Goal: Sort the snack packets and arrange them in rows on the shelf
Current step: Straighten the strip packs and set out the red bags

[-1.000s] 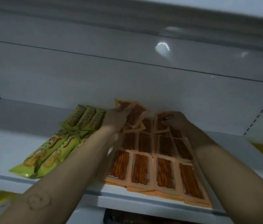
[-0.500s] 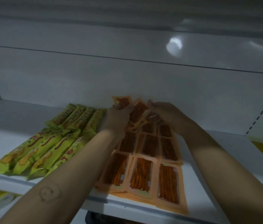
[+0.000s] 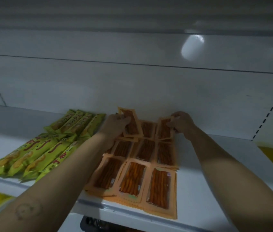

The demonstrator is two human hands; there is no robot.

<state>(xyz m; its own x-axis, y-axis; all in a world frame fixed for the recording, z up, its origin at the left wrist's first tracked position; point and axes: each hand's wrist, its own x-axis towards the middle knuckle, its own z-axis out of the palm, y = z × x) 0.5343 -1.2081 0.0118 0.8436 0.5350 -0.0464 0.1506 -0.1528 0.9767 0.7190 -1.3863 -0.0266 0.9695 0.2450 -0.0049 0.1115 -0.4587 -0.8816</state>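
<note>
Right hand (image 3: 181,123) has pulled an orange packet (image 3: 165,130) away rightward.

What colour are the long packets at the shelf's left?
The long packets are yellow-green with red lettering; head view shows it best.

A single wide-angle camera, worn on the person's head, is facing forward and a little downward at a white shelf (image 3: 202,190). It is sitting close to the shelf: both forearms are showing from the bottom corners of the frame and filling much of its lower half.

The shelf's front edge is crossing the bottom of the view, sloping down toward the right. The back panel (image 3: 132,84) is standing behind the shelf and taking up the middle, and a blurred grey surface (image 3: 98,14) is spanning the top.

The left hand (image 3: 115,124) and right hand (image 3: 181,123) are appearing near the centre, at the back of the shelf, over orange packets (image 3: 132,178). Green packets (image 3: 36,156) are lying on the shelf's left side.
</note>
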